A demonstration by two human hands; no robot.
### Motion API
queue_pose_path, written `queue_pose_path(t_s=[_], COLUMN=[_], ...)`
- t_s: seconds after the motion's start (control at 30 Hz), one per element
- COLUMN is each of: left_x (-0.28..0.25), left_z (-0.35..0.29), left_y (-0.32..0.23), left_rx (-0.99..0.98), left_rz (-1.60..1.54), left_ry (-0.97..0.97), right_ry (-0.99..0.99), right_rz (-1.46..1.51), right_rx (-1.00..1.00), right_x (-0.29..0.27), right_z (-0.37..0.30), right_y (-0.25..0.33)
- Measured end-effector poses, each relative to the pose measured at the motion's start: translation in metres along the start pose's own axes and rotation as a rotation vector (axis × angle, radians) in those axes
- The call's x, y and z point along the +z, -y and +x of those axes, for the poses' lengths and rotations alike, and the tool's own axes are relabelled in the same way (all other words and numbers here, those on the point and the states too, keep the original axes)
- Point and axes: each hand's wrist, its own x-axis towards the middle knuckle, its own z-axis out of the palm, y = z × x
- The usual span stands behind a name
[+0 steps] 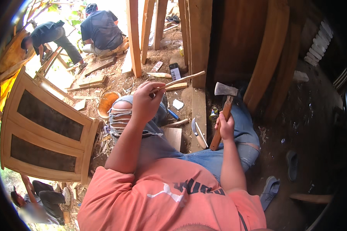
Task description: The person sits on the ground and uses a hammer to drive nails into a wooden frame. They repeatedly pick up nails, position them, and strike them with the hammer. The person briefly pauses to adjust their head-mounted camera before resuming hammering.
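Observation:
My left hand [147, 102] is raised above my left knee, its fingers closed round a thin, peeled wooden stick [187, 78]. The stick's free end slants up to the right, clear of the wood below. Lower on the right, my right hand [226, 128] grips the wooden handle of a hatchet [227, 106]. The hatchet stands nearly upright over my right thigh, its metal head at the top. Beside its handle, a knife [199, 134] with a wooden grip lies between my legs. A long wooden beam [199, 104] runs away from me there.
A slatted wooden panel [50, 127] leans at the left, with an orange-brown bucket [108, 102] nearby. A phone [175, 72] and blue pen [173, 114] lie among shavings. Upright planks [133, 38] stand ahead. Several people work at the left; shoes [269, 190] lie right.

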Motion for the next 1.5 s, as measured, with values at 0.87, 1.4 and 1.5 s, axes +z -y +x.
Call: queue_pose_path(t_s=[0.87, 1.4, 1.5], left_x=[0.22, 0.217, 0.218], left_z=[0.028, 0.01, 0.008], left_y=[0.103, 0.113, 0.108], left_rx=[0.056, -0.084, 0.012], left_rz=[0.658, 0.268, 0.35], left_ry=[0.815, 0.499, 0.507], right_ry=[0.048, 0.021, 0.015], right_rz=[-0.867, -0.849, -0.846], right_rx=[0.031, 0.003, 0.019], right_x=[0.032, 0.031, 0.035], right_z=[-0.02, -0.019, -0.021], right_y=[-0.006, -0.004, 0.002])
